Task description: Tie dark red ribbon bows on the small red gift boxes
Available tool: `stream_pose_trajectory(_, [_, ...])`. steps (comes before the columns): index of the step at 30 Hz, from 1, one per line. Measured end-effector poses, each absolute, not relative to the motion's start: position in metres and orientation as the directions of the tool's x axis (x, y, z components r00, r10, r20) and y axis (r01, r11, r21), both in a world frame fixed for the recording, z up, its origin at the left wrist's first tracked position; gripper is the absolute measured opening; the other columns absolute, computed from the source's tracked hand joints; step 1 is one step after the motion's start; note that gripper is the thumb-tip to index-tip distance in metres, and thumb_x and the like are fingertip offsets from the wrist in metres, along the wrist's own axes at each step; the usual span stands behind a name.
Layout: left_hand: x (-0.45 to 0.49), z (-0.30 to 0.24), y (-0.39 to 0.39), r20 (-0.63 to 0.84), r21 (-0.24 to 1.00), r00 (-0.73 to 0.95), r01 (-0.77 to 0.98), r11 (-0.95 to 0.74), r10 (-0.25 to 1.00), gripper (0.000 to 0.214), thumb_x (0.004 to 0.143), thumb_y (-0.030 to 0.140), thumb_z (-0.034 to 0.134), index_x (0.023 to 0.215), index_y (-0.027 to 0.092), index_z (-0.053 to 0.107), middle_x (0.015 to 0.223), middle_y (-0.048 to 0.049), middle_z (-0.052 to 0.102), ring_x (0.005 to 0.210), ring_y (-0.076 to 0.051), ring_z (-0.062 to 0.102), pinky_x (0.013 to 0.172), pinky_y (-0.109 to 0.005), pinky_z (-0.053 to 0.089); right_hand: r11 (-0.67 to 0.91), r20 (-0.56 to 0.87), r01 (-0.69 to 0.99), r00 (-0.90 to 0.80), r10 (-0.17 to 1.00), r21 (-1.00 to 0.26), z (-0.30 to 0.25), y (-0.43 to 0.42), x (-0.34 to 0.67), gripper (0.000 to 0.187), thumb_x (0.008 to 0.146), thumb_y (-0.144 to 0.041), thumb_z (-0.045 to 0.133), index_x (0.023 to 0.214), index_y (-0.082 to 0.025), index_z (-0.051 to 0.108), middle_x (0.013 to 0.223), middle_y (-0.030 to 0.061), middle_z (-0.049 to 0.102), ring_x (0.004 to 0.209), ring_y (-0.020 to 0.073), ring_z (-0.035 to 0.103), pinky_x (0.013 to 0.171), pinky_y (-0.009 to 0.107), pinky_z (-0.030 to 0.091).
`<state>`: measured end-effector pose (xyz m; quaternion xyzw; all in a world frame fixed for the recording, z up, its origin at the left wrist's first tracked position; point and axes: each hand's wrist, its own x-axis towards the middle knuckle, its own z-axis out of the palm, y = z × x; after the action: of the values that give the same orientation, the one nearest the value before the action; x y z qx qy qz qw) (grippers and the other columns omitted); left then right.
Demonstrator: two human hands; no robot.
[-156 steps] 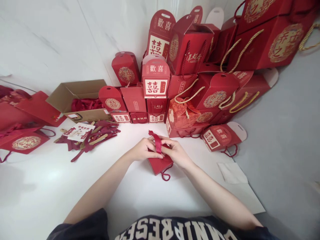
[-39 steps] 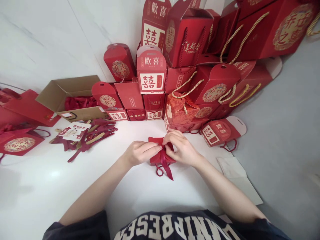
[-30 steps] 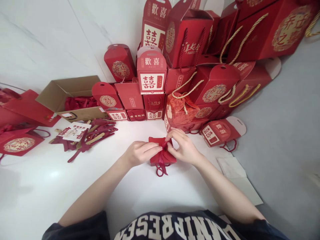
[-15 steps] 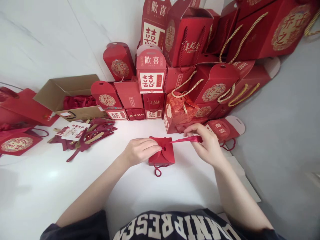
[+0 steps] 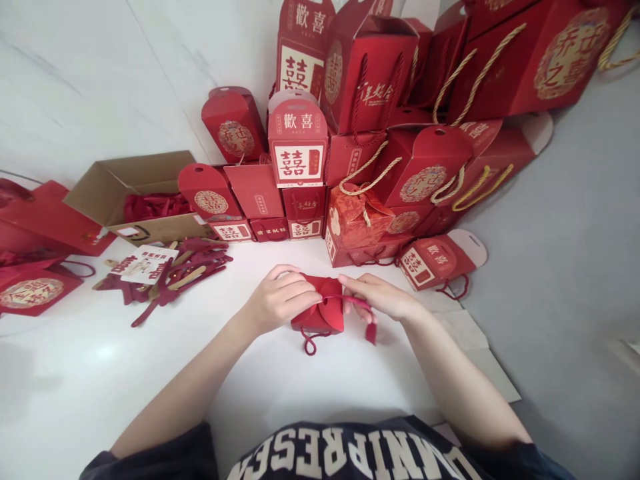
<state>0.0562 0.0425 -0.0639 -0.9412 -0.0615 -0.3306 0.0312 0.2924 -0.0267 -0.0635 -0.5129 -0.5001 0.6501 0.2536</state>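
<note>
A small red gift box [image 5: 320,315] with petal-shaped flaps sits on the white table [image 5: 300,380] in front of me. My left hand [image 5: 280,301] is curled over its left side and top, fingers pressing the flaps down. My right hand [image 5: 383,297] lies just right of the box with a dark red ribbon [image 5: 357,308] pinched under its fingers; the ribbon runs from the box top and its end hangs below my hand. A red cord loop [image 5: 311,341] sticks out from the box's front.
A stack of red wedding gift boxes and bags [image 5: 380,133] stands behind. An open cardboard carton [image 5: 127,190] with red ribbons sits left, beside a pile of ribbons and tags [image 5: 170,273]. A small red box [image 5: 433,260] lies at right, white paper [image 5: 480,353] under my right forearm.
My right hand pulled the ribbon out to the right half a second ago and has now come back beside the box, ribbon slack. My left hand stayed on the box.
</note>
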Motion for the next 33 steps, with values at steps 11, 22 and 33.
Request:
stream_pose_trajectory(11, [0.055, -0.044, 0.037, 0.237, 0.611, 0.764, 0.364, -0.704, 0.6, 0.014, 0.082, 0.031, 0.068, 0.088, 0.018, 0.064, 0.077, 0.0003, 0.066, 0.07, -0.011, 0.06, 0.078, -0.028, 0.047, -0.373, -0.429, 0.227, -0.305, 0.85, -0.9, -0.06, -0.028, 0.289, 0.037, 0.069, -0.05, 0.074, 0.083, -0.016, 0.07, 0.058, -0.0041, 0.057, 0.036, 0.0044, 0.043, 0.031, 0.017, 0.031])
stream_pose_trajectory(22, [0.04, -0.035, 0.046, -0.327, 0.839, 0.656, 0.533, -0.11, 0.68, 0.034, 0.072, 0.047, 0.071, 0.071, 0.013, 0.066, 0.055, 0.0012, 0.055, 0.046, -0.007, 0.041, 0.042, -0.019, 0.033, -0.325, -0.377, 0.205, -0.318, 0.87, -0.923, -0.065, -0.028, 0.289, 0.034, 0.078, -0.05, 0.067, 0.076, -0.016, 0.063, 0.048, -0.0069, 0.048, 0.036, 0.0047, 0.041, 0.033, 0.016, 0.03])
stream_pose_trajectory(33, [0.038, -0.037, 0.059, -0.364, 0.884, 0.73, 0.466, -0.032, 0.578, 0.03, 0.076, 0.039, 0.069, 0.066, 0.013, 0.06, 0.056, 0.0038, 0.049, 0.051, -0.006, 0.039, 0.046, -0.019, 0.033, -0.233, -0.266, 0.129, -0.421, 0.867, -0.964, -0.076, -0.027, 0.305, 0.035, 0.08, -0.047, 0.067, 0.069, -0.015, 0.058, 0.057, -0.0013, 0.059, 0.054, 0.01, 0.055, 0.056, 0.023, 0.042])
